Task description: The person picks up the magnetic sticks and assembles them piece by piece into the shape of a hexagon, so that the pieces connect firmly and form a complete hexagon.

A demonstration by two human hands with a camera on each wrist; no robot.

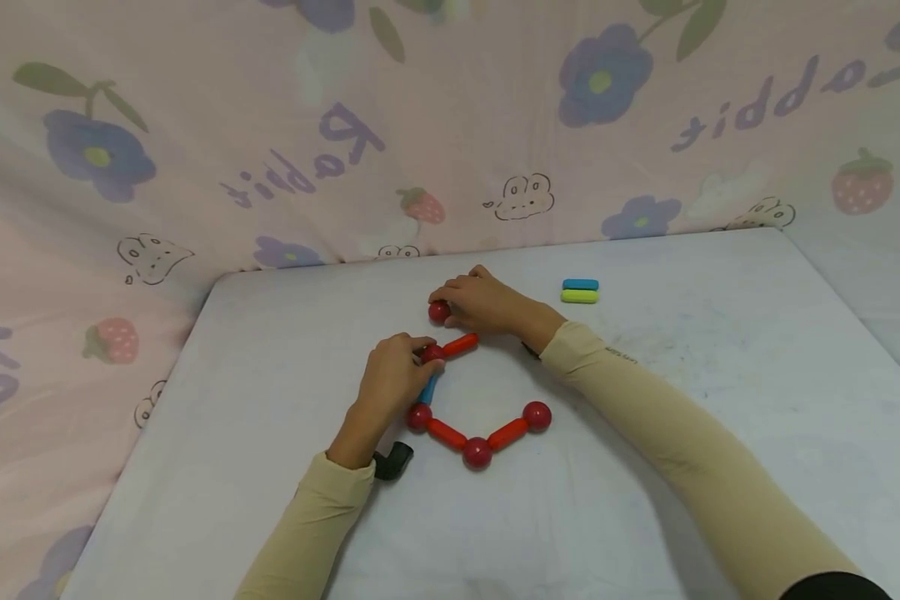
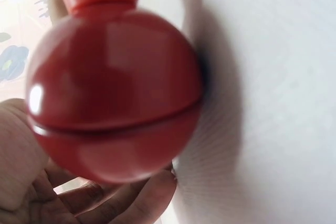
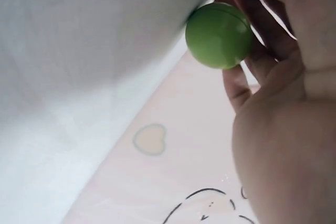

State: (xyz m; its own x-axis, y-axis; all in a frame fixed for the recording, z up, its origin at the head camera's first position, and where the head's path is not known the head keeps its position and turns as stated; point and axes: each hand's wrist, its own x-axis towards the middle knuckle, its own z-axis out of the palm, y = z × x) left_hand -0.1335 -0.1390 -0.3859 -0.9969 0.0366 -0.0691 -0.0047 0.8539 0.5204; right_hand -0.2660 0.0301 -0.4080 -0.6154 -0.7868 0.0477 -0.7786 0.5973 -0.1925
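In the head view, a chain of red balls and short sticks curves over the white table. My left hand (image 1: 387, 379) holds the red ball (image 1: 432, 354) at its upper end, where a red stick (image 1: 461, 345) and a blue stick (image 1: 427, 390) join. Close to the camera in the left wrist view looms a red ball (image 2: 113, 95) with a red stick above it. Farther back, my right hand (image 1: 487, 302) pinches a loose red ball (image 1: 439, 312). A green ball (image 3: 219, 35) lies against its other fingers in the right wrist view, hidden from the head camera.
A blue stick (image 1: 581, 284) and a yellow-green stick (image 1: 580, 296) lie side by side toward the back of the white table (image 1: 682, 333). The chain's lower part ends at a red ball (image 1: 537, 416). Behind the table hangs a patterned pink cloth (image 1: 450, 125).
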